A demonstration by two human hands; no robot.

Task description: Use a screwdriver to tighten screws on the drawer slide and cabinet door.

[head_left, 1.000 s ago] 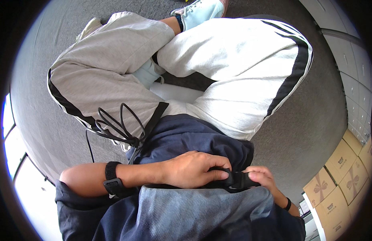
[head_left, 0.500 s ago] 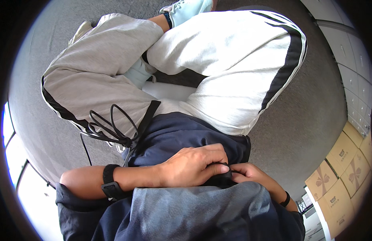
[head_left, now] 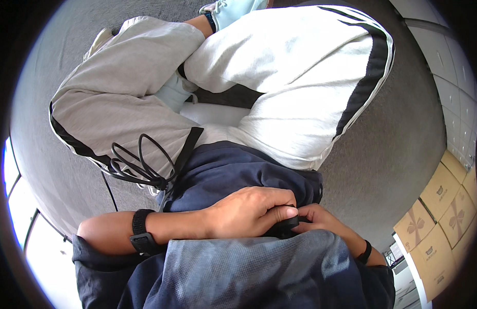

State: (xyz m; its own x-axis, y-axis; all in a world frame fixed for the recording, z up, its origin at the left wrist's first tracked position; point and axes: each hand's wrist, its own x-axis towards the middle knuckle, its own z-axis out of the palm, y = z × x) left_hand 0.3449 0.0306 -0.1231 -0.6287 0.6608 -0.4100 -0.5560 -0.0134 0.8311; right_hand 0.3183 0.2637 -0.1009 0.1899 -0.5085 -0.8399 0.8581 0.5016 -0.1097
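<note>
At my waist, my left hand (head_left: 249,210) is closed, thumb and fingers pinching a black strap-like piece (head_left: 287,224). Just right of it, my right hand (head_left: 323,219) curls its fingers at the other side of the same black piece, close to the left fingertips. Part of this piece is hidden by the hands and by the folds of my dark blue shirt (head_left: 223,167). A black band with a buckle (head_left: 142,237) is around my left wrist, and a thin black band (head_left: 365,252) around my right.
I sit cross-legged on a grey carpet (head_left: 377,170) in light trousers (head_left: 140,67) with black side stripes. A tied black cable (head_left: 146,175) lies over my left thigh. Cardboard boxes (head_left: 434,252) are stacked at the right, below white cabinets (head_left: 449,62). A light blue shoe (head_left: 231,13) shows at the top.
Both hands stay at the waist on the black piece. My left thumb and fingers have shifted slightly right, and more of the black piece shows below the thumb.
</note>
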